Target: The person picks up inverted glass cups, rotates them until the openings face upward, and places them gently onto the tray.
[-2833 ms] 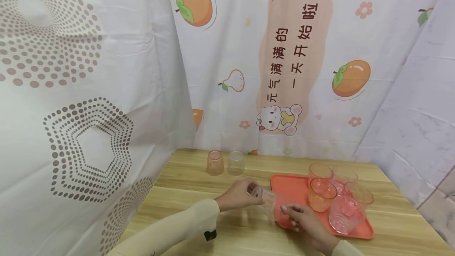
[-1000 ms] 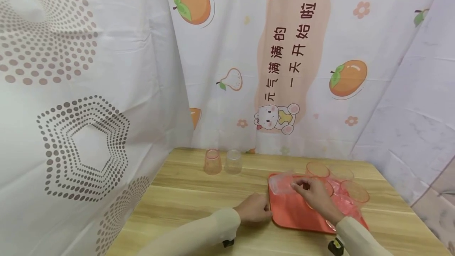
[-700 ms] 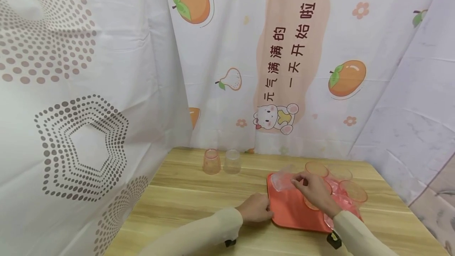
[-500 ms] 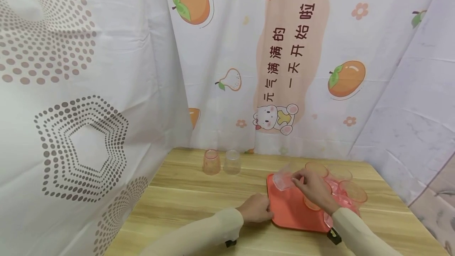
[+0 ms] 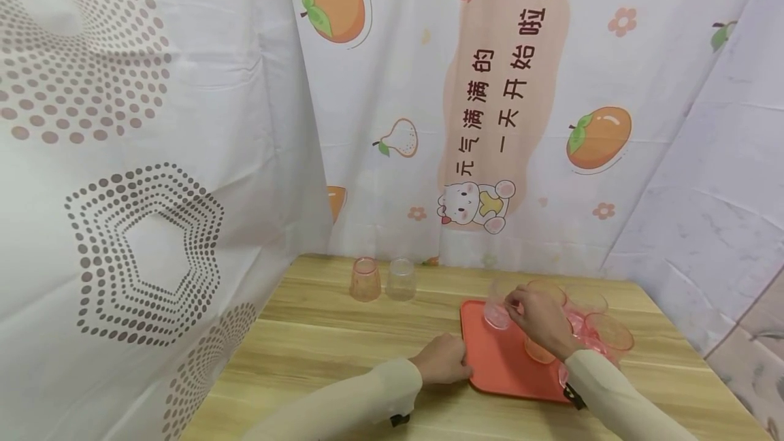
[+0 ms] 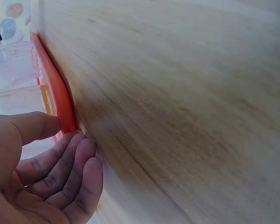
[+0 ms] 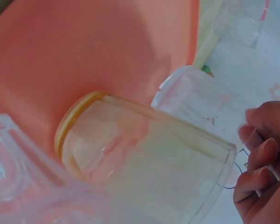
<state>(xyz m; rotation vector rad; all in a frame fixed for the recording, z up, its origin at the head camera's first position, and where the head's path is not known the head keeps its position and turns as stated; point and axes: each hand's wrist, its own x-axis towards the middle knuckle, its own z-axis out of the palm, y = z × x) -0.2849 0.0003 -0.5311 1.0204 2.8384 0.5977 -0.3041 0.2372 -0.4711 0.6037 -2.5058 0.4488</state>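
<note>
My right hand (image 5: 539,318) pinches the upper rim of a clear cup (image 5: 497,317), which stands roughly upright at the back left of the red tray (image 5: 499,359). In the right wrist view, the fingertips are at the top of that clear cup (image 7: 191,95), behind a yellow-orange cup (image 7: 144,149). My left hand (image 5: 442,359) is at the tray's near left edge. The left wrist view has its thumb on the tray rim (image 6: 60,95), with the curled fingers against the rim's outer side.
Several pink, orange and clear cups, such as an orange cup (image 5: 609,331), crowd the tray's right side, partly behind my right arm. A pink cup (image 5: 365,281) and another clear cup (image 5: 401,281) stand upside down at the table's back left. Curtains border the table (image 5: 343,332).
The clear cup has passed from both hands over to the tray, and its tilt has straightened in the last half second. My left hand has moved from the cup to the tray edge.
</note>
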